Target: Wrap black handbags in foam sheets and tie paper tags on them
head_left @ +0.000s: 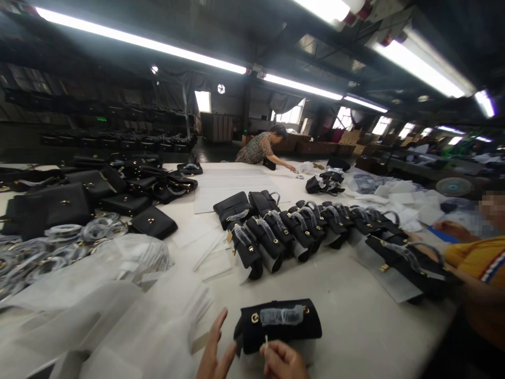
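A black handbag (pixel 311 318) lies in front of me, its handle (pixel 281 316) wrapped in clear plastic between two gold rings. At the bag's left end, my left hand (pixel 215 350) is open, with thumb and fingers apart; its thumb is close to the bag's dark side flap, and whether they touch I cannot tell. My right hand (pixel 284 362) is closed in a pinch at the bag's lower front edge. From its fingertips sticks up a short, thin white strip (pixel 266 343), too small to identify further.
Finished-looking black handbags (pixel 260 237) stand in a row beyond. Left are flat black bags (pixel 59 202), wrapped straps (pixel 94 229) and white sheets (pixel 106 305). A co-worker in a yellow top (pixel 471 258) handles a bag at right; another person (pixel 256 147) leans over the far table.
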Demonstrator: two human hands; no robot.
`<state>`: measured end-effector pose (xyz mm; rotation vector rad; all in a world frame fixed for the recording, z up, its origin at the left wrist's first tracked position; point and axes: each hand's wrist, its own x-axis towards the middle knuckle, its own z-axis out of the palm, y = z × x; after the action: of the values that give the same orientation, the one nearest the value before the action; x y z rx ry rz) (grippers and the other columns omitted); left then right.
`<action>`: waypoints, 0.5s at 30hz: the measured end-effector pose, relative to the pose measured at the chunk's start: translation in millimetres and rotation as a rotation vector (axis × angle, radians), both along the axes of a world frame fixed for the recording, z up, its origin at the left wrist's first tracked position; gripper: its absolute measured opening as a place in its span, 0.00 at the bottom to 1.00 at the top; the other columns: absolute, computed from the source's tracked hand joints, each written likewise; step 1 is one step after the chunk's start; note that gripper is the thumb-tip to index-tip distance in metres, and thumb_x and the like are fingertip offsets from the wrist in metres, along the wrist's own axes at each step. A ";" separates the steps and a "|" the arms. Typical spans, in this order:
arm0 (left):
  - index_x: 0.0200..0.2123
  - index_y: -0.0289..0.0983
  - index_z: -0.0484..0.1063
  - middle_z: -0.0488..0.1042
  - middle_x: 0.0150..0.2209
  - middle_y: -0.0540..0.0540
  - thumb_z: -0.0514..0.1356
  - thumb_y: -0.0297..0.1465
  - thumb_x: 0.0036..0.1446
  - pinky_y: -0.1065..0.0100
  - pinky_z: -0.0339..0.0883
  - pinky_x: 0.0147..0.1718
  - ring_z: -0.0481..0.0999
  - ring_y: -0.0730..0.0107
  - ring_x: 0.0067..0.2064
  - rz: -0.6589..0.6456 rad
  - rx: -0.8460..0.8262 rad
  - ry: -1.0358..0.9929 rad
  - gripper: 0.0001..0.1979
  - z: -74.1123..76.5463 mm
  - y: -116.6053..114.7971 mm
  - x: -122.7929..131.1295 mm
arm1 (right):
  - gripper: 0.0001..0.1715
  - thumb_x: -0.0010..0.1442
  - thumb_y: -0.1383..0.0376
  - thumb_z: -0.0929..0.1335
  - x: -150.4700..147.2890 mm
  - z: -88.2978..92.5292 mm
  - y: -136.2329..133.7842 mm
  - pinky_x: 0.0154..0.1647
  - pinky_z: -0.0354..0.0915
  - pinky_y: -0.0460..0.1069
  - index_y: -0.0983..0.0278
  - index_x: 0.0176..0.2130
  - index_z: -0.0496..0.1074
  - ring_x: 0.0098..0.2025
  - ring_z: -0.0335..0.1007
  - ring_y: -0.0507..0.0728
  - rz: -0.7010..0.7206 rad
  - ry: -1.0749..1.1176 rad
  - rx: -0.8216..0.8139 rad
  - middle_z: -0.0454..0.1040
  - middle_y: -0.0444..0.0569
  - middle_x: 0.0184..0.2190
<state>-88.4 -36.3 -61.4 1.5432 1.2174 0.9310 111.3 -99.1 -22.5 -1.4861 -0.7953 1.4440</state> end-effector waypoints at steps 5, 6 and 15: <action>0.58 0.39 0.65 0.70 0.57 0.38 0.55 0.32 0.59 0.53 0.69 0.55 0.71 0.57 0.58 -0.150 0.033 -0.068 0.23 3.2 -15.8 32.7 | 0.35 0.43 0.42 0.75 19.5 9.4 -1.0 0.18 0.45 0.44 0.66 0.40 0.77 0.19 0.54 0.46 -0.210 0.000 0.010 0.76 0.49 0.29; 0.57 0.39 0.65 0.71 0.56 0.39 0.56 0.30 0.58 0.55 0.70 0.54 0.72 0.58 0.57 -0.131 0.017 -0.082 0.22 3.8 -22.0 38.3 | 0.34 0.43 0.44 0.76 23.8 10.3 1.7 0.18 0.46 0.44 0.66 0.40 0.77 0.19 0.54 0.46 -0.206 -0.006 0.004 0.77 0.49 0.30; 0.54 0.41 0.67 0.70 0.54 0.43 0.59 0.25 0.55 0.58 0.71 0.51 0.72 0.61 0.53 -0.226 -0.093 -0.165 0.22 12.9 -56.0 61.2 | 0.27 0.45 0.49 0.76 64.0 7.6 -6.8 0.19 0.49 0.45 0.67 0.36 0.78 0.21 0.57 0.48 -0.225 -0.083 -0.062 0.76 0.48 0.26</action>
<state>-27.1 -92.4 -48.6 1.4641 0.9354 0.8238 175.4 -105.9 -14.9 -1.6353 -0.6150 1.2559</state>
